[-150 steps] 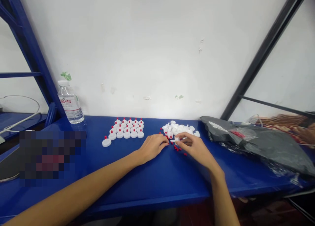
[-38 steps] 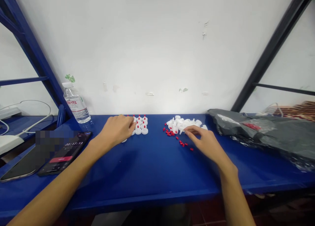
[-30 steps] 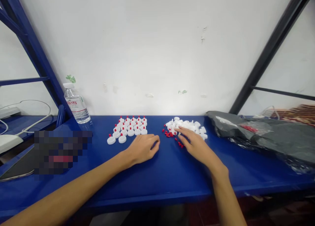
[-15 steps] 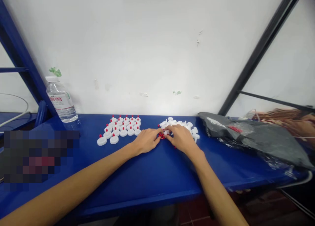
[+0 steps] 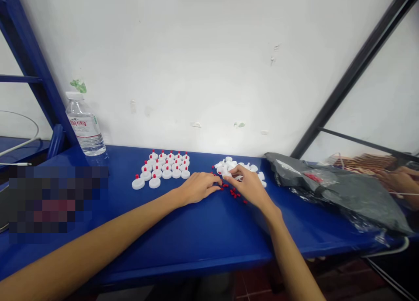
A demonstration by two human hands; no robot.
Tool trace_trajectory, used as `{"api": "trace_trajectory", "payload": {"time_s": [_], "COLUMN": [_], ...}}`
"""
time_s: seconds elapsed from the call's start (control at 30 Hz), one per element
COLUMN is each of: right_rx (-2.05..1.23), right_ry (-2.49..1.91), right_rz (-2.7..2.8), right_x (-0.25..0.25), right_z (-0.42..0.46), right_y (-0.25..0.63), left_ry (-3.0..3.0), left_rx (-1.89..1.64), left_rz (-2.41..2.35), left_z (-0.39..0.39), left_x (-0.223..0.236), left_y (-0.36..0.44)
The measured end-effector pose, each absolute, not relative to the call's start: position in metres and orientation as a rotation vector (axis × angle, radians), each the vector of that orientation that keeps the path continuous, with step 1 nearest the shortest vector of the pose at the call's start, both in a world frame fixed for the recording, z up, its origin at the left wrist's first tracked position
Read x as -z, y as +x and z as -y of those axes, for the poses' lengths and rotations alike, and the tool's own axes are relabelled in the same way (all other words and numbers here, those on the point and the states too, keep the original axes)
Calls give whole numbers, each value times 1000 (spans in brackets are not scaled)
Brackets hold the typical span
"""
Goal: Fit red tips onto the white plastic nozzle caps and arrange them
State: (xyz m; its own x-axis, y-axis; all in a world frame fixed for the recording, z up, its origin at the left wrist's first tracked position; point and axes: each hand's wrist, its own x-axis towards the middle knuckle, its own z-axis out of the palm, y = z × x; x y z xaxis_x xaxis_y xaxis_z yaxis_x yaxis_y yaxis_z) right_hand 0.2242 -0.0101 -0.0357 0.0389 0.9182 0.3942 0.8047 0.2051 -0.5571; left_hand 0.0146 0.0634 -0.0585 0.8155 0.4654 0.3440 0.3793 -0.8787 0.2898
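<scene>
My right hand (image 5: 247,185) pinches a white nozzle cap (image 5: 225,174) between thumb and fingers, at the near edge of a loose pile of white nozzle caps (image 5: 231,164). Thumb and fingers apart, my left hand (image 5: 199,187) rests low over the table beside some small red tips (image 5: 225,185); its fingertips are close to them, and I see nothing held. More red tips (image 5: 234,193) lie scattered under my right hand. Left of my hands stand several rows of white caps with red tips on top (image 5: 166,173), all upright.
A water bottle (image 5: 87,133) stands at the back left against the wall. On the right lies a dark plastic bag (image 5: 347,192) with a clear packet of red pieces (image 5: 314,177) on it. Another person's hand (image 5: 401,181) shows at the far right. The blue table (image 5: 183,240) ends nearby.
My hands have moved apart. The right hand now has the white nozzle cap nearer the pile, and red tips that were covered now show between my hands. The view has shifted slightly.
</scene>
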Motion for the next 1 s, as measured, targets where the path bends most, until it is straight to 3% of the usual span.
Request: {"api": "trace_trajectory", "payload": {"time_s": [0.5,1.0], "right_rx": [-176,-93], "right_ry": [-1634,-1651], "right_rz": [1599,1568], "right_x": [39,41], "right_z": [47,46], "right_y": [225,230], "left_ry": [3016,2910], "left_rx": [-468,-482], "left_rz": [-427,-656], "left_z": [-58,-21], "left_x": [56,57], "left_y": [16,28]}}
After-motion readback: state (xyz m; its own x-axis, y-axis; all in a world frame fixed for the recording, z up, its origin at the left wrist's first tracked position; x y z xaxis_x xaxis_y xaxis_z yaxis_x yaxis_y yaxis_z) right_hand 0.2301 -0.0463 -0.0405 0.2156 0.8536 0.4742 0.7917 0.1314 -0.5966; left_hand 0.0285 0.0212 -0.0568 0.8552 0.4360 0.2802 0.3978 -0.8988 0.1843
